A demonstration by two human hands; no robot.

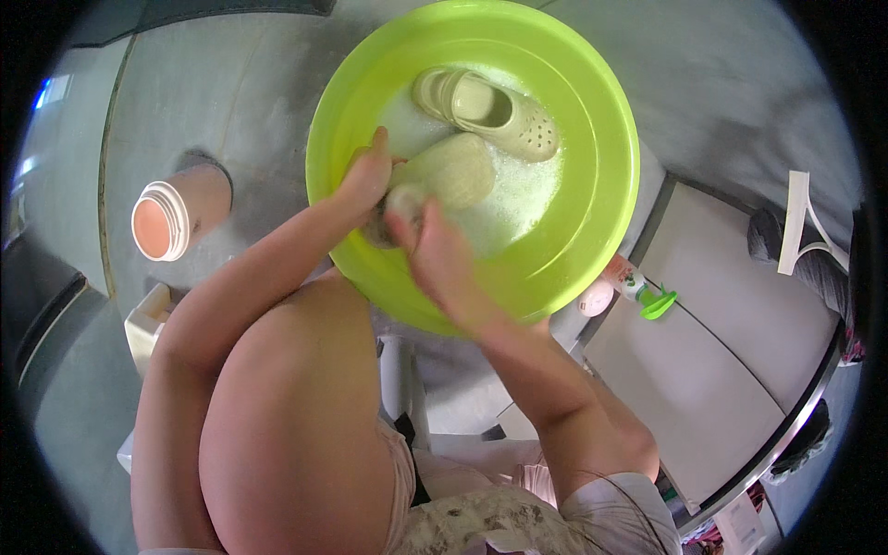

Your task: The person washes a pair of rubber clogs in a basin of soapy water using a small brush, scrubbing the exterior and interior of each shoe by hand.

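Head view: in the basin (pixel 599 185), a clog (pixel 460 171) was gripped by left fingers (pixel 380 141), seemingly for steadiness; whether right fingers (pixel 430 222) gripped was unclear.

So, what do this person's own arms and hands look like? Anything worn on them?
The left hand and right hand wear no gloves. The left forearm and right forearm are uncovered, with no watch or bracelet visible. A loose, short, whitish sleeve covers the right upper arm. The right hand is too blurred to tell about rings.
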